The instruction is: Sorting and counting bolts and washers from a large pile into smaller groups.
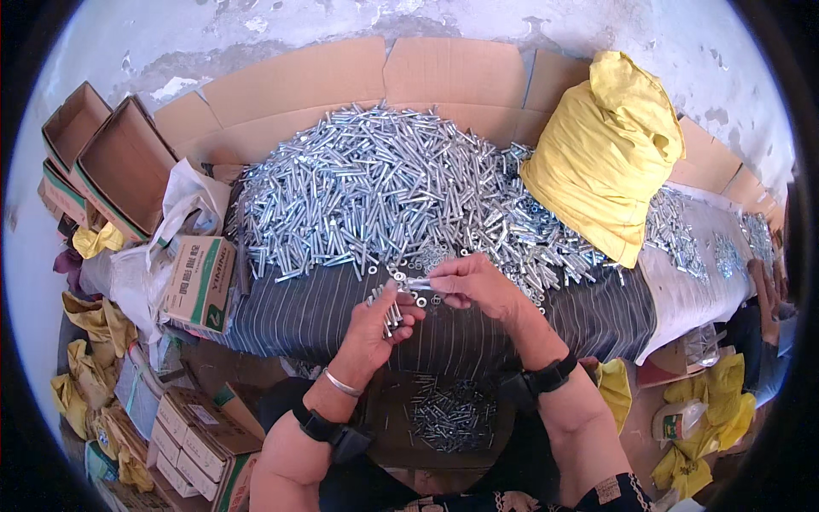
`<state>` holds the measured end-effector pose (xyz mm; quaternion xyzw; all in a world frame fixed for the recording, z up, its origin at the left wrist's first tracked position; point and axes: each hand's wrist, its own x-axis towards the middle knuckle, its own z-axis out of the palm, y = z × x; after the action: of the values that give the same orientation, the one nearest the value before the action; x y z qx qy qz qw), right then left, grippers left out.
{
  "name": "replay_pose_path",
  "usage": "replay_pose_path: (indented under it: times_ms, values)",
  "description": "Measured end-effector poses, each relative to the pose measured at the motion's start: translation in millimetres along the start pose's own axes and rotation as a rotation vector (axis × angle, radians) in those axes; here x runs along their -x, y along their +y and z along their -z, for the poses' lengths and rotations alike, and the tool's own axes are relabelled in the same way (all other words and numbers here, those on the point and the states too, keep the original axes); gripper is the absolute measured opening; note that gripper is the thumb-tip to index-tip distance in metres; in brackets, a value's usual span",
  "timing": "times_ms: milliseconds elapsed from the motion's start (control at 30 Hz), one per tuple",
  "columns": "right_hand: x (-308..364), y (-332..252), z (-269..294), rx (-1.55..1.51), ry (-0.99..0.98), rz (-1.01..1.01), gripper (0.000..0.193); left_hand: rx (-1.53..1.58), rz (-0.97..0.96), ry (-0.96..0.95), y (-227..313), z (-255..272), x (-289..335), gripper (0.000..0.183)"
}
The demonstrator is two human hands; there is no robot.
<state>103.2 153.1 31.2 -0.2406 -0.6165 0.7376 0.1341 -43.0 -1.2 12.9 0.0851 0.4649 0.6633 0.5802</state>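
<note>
Several silvery bolts [392, 317] are bunched in my left hand [372, 322], whose fingers curl round them. A washer [399, 276] shows just above that hand's thumb. My right hand [478, 286] pinches a single metal bolt [418, 283] that points left toward the left hand. Loose washers [421, 301] lie on the dark striped cloth [299, 311] right below the two hands. Behind them rises a big heap of long bolts [367, 183], with a small pile of washers [433, 256] at its front edge.
A yellow sack [606, 154] leans on the heap's right side. Cardboard sheets [299, 85] line the wall. Open boxes [128, 166] and a closed carton [200, 282] stand left. Below, between my legs, a box holds bolts [452, 414]. Stacked cartons [192, 444] stand lower left.
</note>
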Motion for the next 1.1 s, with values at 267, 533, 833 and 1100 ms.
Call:
replay_pose_path:
  times_ms: [267,533,833,1100]
  values:
    - [3.5,-14.0,-17.7,0.167,-0.218,-0.091,0.025,-0.134,0.119,-0.188,1.9,5.8,0.1,0.024]
    - [-11.1,13.8,-27.9,0.013,-0.042,0.113,0.024,-0.029,0.027,-0.091,10.7,0.9,5.9,0.018]
    - [-24.8,29.5,-32.9,0.171,0.307,0.388,0.021,0.109,-0.124,-0.078,20.2,14.5,4.1,0.02]
    - [-14.8,48.5,-62.4,1.134,0.147,0.869,0.017,0.366,-0.207,0.041,26.6,22.6,3.4,0.014]
